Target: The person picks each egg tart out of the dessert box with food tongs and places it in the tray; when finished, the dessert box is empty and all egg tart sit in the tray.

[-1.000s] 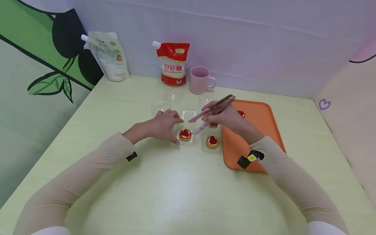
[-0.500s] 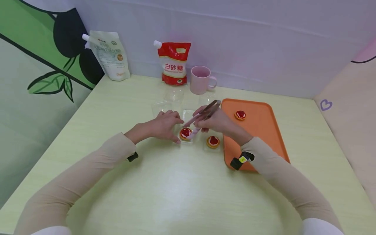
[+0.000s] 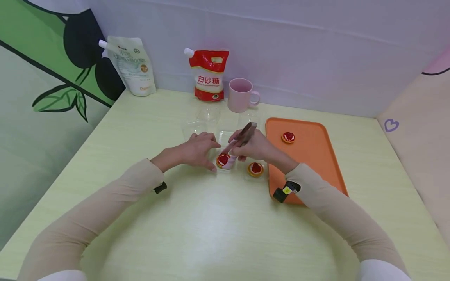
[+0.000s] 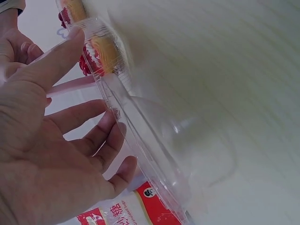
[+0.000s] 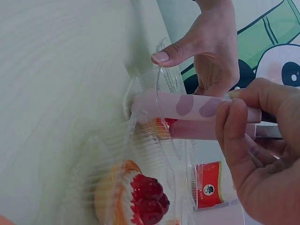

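Note:
My right hand (image 3: 254, 146) grips pink tongs (image 5: 197, 105) with metal at their upper end. The tongs' tips are down at a small tart (image 3: 223, 160) with red fruit and white cream, in a clear plastic box (image 4: 115, 91). In the right wrist view they partly cover it, so I cannot tell how firmly they hold it. On the box's left side my left hand (image 3: 197, 150) is spread, thumb and fingertips touching its edge. A second tart (image 3: 255, 169) sits in another clear box, right of the first.
At the right lies an orange tray (image 3: 306, 168) bearing one tart (image 3: 288, 137). Clear lids (image 3: 209, 114) stand behind the boxes. Further back are a pink mug (image 3: 240, 95), a red sugar bag (image 3: 209, 76) and a pale pouch (image 3: 131, 66).
My right hand has moved left and slightly down with the tongs, whose tips have reached the left tart and drawn closer together. The tray's tart is uncovered. My left hand has barely moved.

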The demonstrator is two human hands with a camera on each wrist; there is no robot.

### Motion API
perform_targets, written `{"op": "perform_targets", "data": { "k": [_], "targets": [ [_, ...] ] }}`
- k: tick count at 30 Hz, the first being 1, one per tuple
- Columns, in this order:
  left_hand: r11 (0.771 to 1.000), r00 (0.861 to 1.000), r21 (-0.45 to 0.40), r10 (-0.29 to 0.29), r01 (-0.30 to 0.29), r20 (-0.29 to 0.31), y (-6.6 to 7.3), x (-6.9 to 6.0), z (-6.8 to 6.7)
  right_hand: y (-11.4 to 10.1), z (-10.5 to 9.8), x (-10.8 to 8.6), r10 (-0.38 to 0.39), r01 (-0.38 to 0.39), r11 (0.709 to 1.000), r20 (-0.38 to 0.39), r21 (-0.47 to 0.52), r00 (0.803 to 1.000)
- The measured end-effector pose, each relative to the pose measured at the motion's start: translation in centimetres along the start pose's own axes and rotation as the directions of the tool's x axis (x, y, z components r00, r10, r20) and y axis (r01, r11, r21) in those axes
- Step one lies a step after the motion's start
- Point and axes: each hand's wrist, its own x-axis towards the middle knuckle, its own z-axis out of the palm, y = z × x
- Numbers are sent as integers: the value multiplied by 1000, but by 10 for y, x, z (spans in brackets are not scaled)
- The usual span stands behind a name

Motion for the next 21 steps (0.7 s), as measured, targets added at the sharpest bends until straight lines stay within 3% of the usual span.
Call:
{"op": "perform_targets", "data": {
  "k": [11,21],
  "targets": [
    [1000,1000,-11,-22,22,5,2,1,-1,3,3,1,2,-3,1000,-43,-23,999],
    [999,999,2,-32,32,9,2,1,-2,3,-16,-10,-25,38,995,-134,94,991]
  ]
}}
